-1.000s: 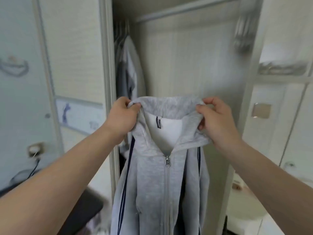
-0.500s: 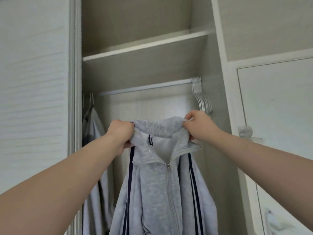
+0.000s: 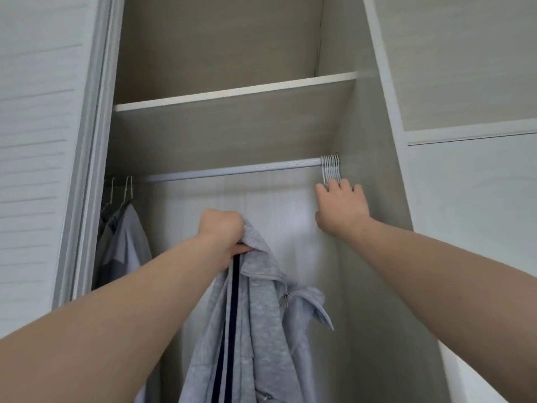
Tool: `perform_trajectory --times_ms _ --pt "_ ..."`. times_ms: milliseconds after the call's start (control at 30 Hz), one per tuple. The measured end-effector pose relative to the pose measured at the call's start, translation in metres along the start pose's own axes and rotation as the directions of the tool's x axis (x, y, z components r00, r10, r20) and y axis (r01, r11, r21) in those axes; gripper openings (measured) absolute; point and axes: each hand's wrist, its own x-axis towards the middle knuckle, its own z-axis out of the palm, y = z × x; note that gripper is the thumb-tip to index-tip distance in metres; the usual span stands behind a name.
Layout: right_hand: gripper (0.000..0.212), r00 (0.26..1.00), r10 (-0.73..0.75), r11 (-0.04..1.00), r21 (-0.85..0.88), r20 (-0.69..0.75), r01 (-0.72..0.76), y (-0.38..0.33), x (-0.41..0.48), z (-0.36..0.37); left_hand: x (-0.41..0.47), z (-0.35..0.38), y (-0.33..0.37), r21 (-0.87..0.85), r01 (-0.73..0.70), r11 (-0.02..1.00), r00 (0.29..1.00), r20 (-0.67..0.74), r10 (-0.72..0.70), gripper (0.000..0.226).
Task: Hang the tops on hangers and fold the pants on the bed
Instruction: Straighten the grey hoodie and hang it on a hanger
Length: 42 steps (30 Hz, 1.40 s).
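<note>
My left hand (image 3: 222, 232) grips the collar of a grey zip-up jacket (image 3: 255, 330) with dark stripes, which hangs limp from that fist in front of the open wardrobe. My right hand (image 3: 340, 209) is raised to a bunch of several white wire hangers (image 3: 330, 168) at the right end of the clothes rail (image 3: 232, 170). Its fingers touch the hangers just below their hooks. The back of the hand hides whether the fingers curl round one.
Two grey tops (image 3: 125, 245) hang on hangers at the rail's left end. A shelf (image 3: 235, 93) spans the wardrobe above the rail. A sliding door (image 3: 43, 141) stands on the left and a closed panel (image 3: 470, 199) on the right.
My right hand let go of the jacket collar and rose to the hangers on the rail. The jacket now droops from my left hand alone. The view tilted upward.
</note>
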Motion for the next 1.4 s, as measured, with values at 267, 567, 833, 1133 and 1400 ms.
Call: perform_trajectory --times_ms 267,567,833,1133,1400 --pt "0.04 0.996 0.083 0.969 -0.233 0.01 -0.079 0.008 0.065 0.041 0.058 -0.011 -0.009 -0.029 -0.086 0.996 0.993 -0.079 0.083 0.015" --pt "0.041 0.991 0.129 0.971 -0.199 -0.024 -0.131 0.016 0.102 0.068 0.105 -0.011 -0.026 0.072 -0.13 0.989 0.986 -0.094 0.136 0.015" --pt "0.041 0.971 0.237 0.967 0.098 -0.013 -0.235 0.022 0.117 0.059 0.111 -0.003 -0.021 -0.068 -0.113 0.991 0.993 -0.049 0.11 0.012" --pt "0.029 0.933 0.361 0.779 0.551 -0.004 -0.299 0.016 0.083 -0.001 0.073 0.009 0.021 -0.115 -0.222 0.968 0.971 -0.12 0.208 0.006" --pt "0.028 0.927 0.365 0.553 0.821 -0.084 -0.143 0.029 -0.035 -0.075 -0.012 0.01 0.05 -0.417 -0.127 0.9 0.991 -0.02 0.13 0.017"
